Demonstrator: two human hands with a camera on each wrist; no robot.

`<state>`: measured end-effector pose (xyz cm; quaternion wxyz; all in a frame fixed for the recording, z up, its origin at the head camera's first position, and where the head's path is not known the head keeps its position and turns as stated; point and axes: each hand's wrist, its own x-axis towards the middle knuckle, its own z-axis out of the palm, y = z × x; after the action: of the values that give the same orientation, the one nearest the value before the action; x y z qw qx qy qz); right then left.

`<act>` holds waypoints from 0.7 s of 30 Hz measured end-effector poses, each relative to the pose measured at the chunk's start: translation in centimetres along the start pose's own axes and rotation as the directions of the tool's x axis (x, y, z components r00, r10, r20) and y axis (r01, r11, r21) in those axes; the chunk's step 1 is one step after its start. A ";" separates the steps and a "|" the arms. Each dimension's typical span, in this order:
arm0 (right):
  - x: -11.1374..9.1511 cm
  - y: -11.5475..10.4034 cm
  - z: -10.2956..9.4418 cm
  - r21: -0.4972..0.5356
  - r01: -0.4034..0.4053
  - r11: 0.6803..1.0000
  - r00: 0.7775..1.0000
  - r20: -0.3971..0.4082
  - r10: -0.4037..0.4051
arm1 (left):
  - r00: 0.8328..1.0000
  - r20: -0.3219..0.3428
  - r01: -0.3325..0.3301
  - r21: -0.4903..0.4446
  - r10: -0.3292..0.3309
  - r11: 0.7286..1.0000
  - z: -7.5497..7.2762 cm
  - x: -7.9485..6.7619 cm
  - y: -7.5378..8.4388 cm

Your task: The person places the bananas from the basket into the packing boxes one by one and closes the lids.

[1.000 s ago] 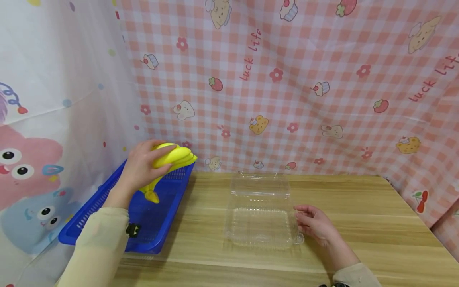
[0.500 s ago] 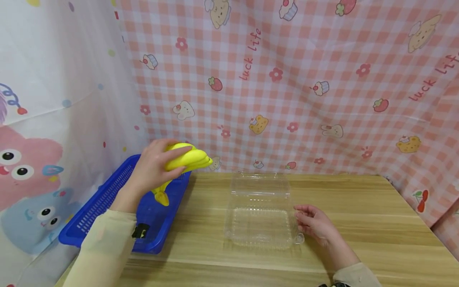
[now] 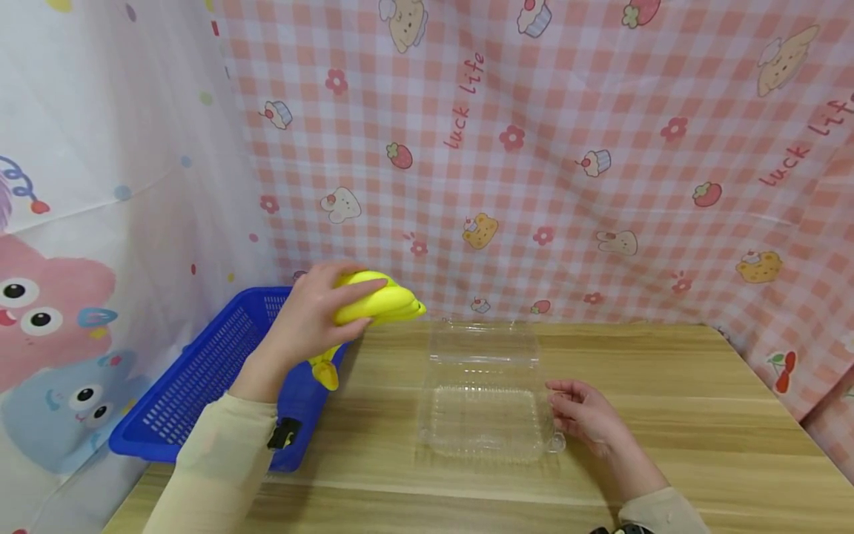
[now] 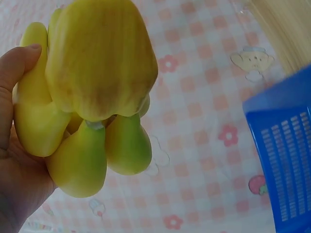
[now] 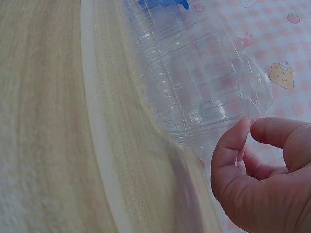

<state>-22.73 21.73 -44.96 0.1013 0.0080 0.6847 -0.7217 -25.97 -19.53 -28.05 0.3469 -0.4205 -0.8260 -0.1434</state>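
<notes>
My left hand [image 3: 316, 319] grips a bunch of yellow toy bananas [image 3: 376, 298] above the right rim of a blue basket [image 3: 200, 393]. The tips point right and the stem end hangs below the palm. Up close in the left wrist view, the banana bunch [image 4: 102, 63] has a thick stem and green-tinged ends, with the thumb [image 4: 22, 60] along one side. A clear plastic clamshell box [image 3: 487, 423] lies on the table with its lid [image 3: 483, 345] raised at the back. My right hand [image 3: 587, 417] pinches its right edge between thumb and index finger, as the right wrist view shows.
The wooden table [image 3: 667, 415] ends at a pink checked curtain [image 3: 567, 200] behind and a white printed curtain [image 3: 153, 163] on the left. The basket stands close to the left curtain, with a strip of table between it and the box.
My left hand has carried the bananas rightward, from over the basket's interior to its right rim and a little beyond. The right hand and the clear box have stayed in place.
</notes>
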 end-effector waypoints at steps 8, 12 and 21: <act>0.0 0.0 -0.1 0.011 0.006 1.000 1.000 0.009 -0.006 | 0.999 -0.003 -0.053 -0.049 0.052 0.997 1.5 0.9 1.3; 0.0 0.0 0.0 0.014 0.004 1.000 1.000 0.009 -0.004 | 0.998 0.015 -0.057 -0.066 0.059 0.996 2.3 1.2 2.1; -0.1 0.0 0.0 0.004 -0.003 1.000 1.000 -0.003 0.003 | 0.993 0.108 -0.042 -0.086 0.051 0.995 5.1 1.5 4.0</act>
<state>-22.67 21.75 -44.93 0.1015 0.0102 0.6832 -0.7231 -25.74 -13.54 -30.83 0.2863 -0.4611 -0.8270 -0.1465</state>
